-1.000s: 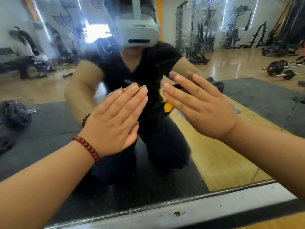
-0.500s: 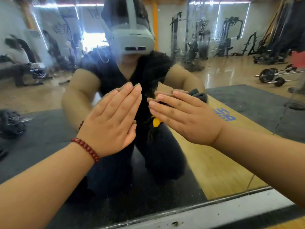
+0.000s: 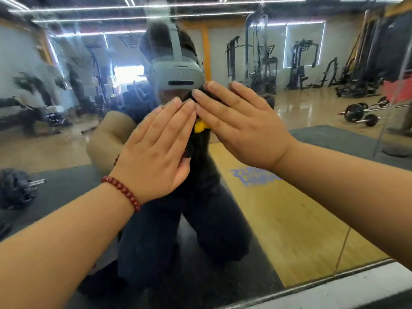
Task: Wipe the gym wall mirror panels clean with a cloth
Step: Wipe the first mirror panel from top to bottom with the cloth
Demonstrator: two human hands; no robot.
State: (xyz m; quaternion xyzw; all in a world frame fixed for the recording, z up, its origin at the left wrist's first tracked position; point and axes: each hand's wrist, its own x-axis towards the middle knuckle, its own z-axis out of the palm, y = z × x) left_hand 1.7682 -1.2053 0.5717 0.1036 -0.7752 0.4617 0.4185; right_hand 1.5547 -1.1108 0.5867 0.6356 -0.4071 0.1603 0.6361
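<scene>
The wall mirror (image 3: 289, 219) fills the view and reflects me kneeling in front of it. My right hand (image 3: 240, 128) lies flat with straight fingers, pressing a dark cloth (image 3: 201, 95) against the glass; the cloth's yellow tag (image 3: 200, 127) peeks out between my hands. My left hand (image 3: 156, 148), with a red bead bracelet (image 3: 121, 192) on the wrist, is flat on the mirror beside it, fingertips touching the right hand's fingers. Most of the cloth is hidden under my hands.
A white ledge (image 3: 347, 291) runs along the mirror's bottom edge. Streaks and smears (image 3: 156, 14) show on the upper glass. The reflection shows barbells (image 3: 361, 114), weight machines (image 3: 258, 63) and a dark floor mat (image 3: 55, 188).
Both hands have slid upward on the glass, and the right hand with the cloth has moved left until it meets the left hand. My view has tilted up.
</scene>
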